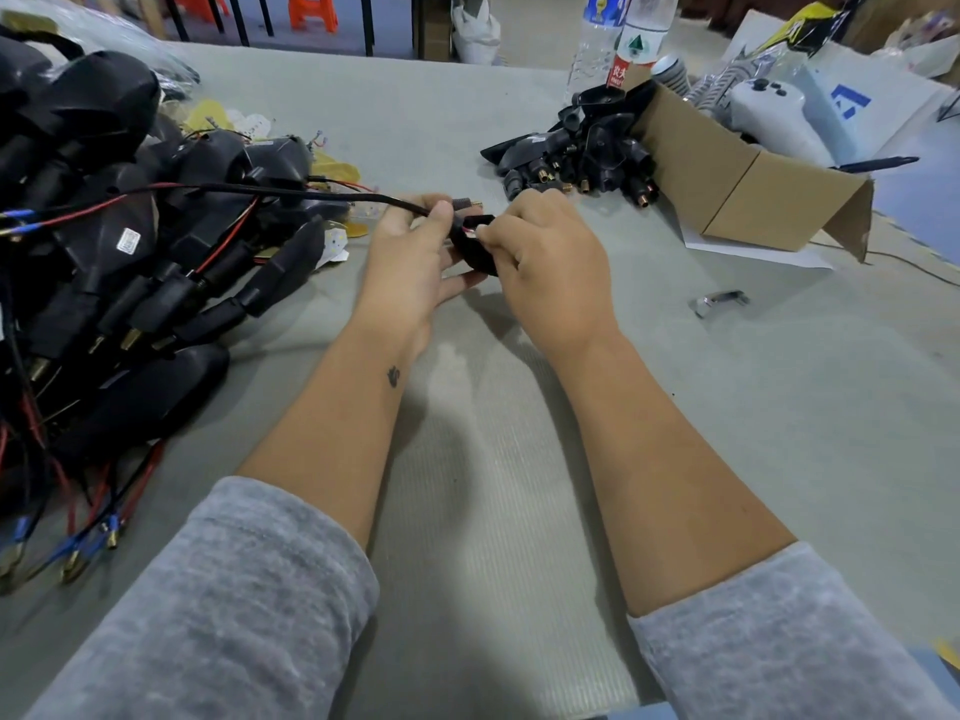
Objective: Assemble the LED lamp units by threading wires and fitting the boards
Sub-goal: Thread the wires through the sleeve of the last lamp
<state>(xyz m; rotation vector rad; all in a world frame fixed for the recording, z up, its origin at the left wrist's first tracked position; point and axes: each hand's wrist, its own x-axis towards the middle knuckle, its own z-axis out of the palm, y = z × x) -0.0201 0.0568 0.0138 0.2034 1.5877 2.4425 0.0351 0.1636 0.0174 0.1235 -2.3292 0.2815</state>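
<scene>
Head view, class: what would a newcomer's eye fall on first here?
First, the two hands at the centre: the left hand pinches a black cable while the right hand grips a black lamp housing. Next, the heap of wired black lamp units at left, and the tipped cardboard box at upper right.

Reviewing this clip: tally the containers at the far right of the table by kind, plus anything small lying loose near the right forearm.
Plastic bottles: 2
Cardboard box: 1
Small shiny metal piece: 1
Total: 4
</scene>
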